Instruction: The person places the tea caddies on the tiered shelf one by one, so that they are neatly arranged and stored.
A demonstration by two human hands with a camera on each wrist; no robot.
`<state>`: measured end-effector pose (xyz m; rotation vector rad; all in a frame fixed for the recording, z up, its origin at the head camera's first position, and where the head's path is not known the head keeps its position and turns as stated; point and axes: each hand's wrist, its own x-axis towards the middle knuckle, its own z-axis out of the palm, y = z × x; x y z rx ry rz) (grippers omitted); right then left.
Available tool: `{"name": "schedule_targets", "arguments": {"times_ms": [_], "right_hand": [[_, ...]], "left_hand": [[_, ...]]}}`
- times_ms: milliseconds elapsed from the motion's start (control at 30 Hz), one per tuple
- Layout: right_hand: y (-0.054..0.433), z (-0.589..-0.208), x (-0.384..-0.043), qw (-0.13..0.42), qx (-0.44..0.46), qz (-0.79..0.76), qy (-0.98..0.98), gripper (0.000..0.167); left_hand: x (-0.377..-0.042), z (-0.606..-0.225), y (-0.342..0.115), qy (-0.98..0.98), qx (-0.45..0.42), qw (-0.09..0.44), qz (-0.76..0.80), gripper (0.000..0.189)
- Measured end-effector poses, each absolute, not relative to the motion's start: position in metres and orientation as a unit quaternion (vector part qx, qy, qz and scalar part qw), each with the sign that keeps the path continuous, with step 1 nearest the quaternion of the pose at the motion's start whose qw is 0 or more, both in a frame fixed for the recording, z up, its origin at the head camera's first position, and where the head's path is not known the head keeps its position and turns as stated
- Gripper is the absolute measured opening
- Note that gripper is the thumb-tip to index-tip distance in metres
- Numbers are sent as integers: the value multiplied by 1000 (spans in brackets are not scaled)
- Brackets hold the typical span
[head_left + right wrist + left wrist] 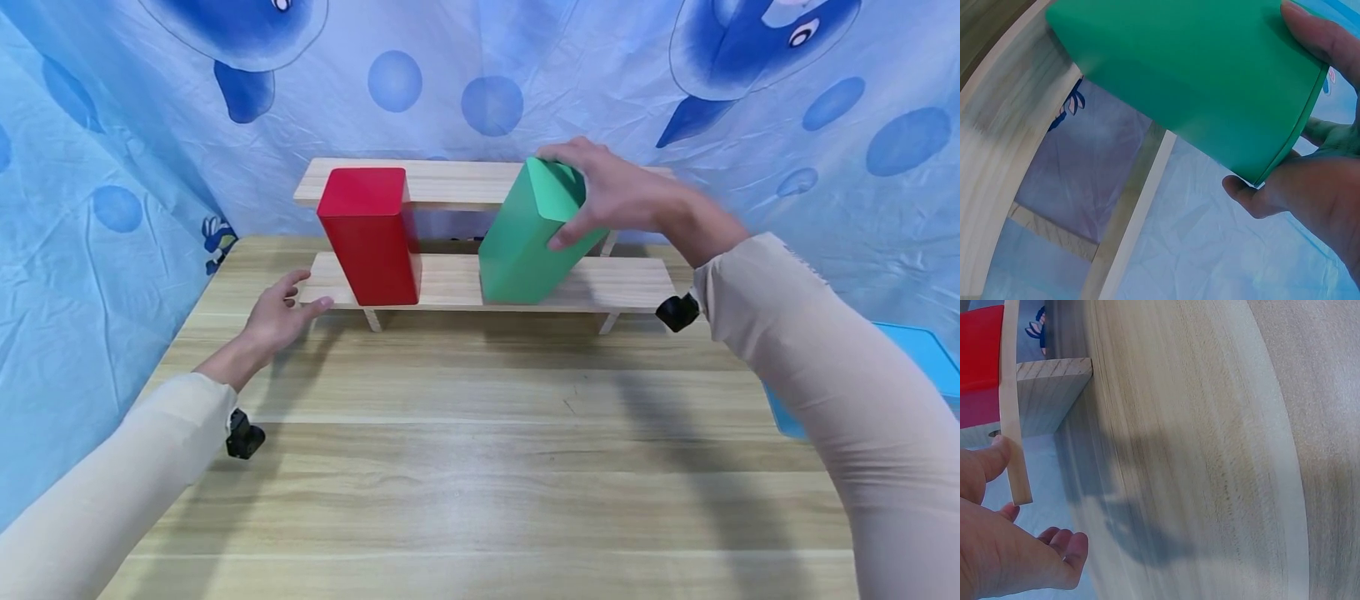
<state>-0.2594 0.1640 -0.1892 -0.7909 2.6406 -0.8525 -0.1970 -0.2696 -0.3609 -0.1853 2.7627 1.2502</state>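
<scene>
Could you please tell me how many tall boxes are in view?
2: the red box, left, on the lower shelf; the green box, right, gripped by the right hand.

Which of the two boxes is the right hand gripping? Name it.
The green box, right hand round its top; no hand touches the red box.

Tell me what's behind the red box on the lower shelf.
Behind the red box, the upper shelf shows on both sides, with the blue patterned backdrop beyond it. Anything directly behind the box is covered and cannot be seen.
</scene>
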Motion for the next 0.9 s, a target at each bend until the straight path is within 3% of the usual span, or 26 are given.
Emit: {"name": "schedule_targets", "arguments": {"times_ms": [600,900], "right_hand": [[128,-195,-275,149,-277,-289,904,94],[107,-194,-275,162,-274,-268,909,100]], "left_hand": [[-196,-360,-270,906,-66,52,415,78],[-197,-360,-270,907,-68,52,413,78]]}}
